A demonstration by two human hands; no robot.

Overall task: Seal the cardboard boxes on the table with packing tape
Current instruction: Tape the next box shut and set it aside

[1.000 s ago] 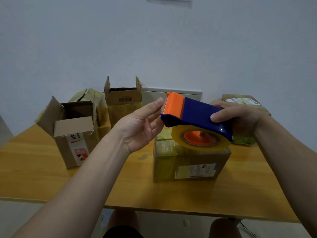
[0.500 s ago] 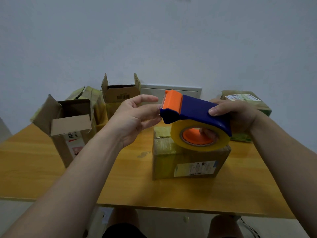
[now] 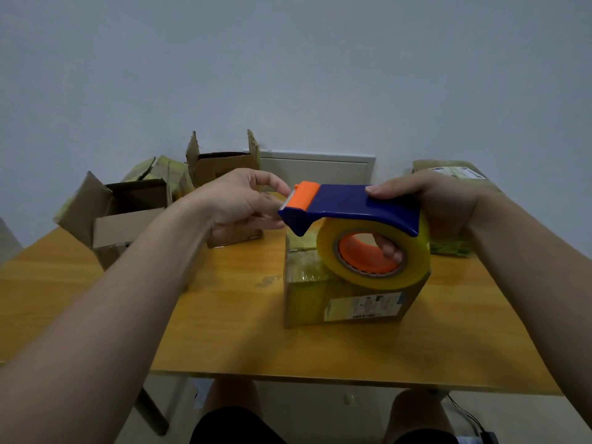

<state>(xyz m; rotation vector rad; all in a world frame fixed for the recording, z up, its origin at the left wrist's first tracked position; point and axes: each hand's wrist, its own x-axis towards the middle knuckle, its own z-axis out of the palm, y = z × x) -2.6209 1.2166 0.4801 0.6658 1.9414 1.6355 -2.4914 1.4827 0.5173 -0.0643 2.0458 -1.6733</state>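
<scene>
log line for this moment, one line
right hand: holds dispenser | left hand: at its orange end, grip unclear | box: closed, behind dispenser

Plain pale wall (image 3: 288, 75) above and behind the right grip (image 3: 448, 200); cream rectangular panel (image 3: 317, 168) set in it, left of the grip and behind it. Yellow-orange wooden desk (image 3: 240, 331) below the grip. Pale floor (image 3: 320, 411) beneath the desk's near edge; light dim, even.

Glossy blue and orange plastic tape dispenser (image 3: 352, 203), shiny yellowish tape roll (image 3: 374, 251), matt brown cardboard boxes (image 3: 128, 213), smooth varnished wooden table (image 3: 240, 322)
</scene>
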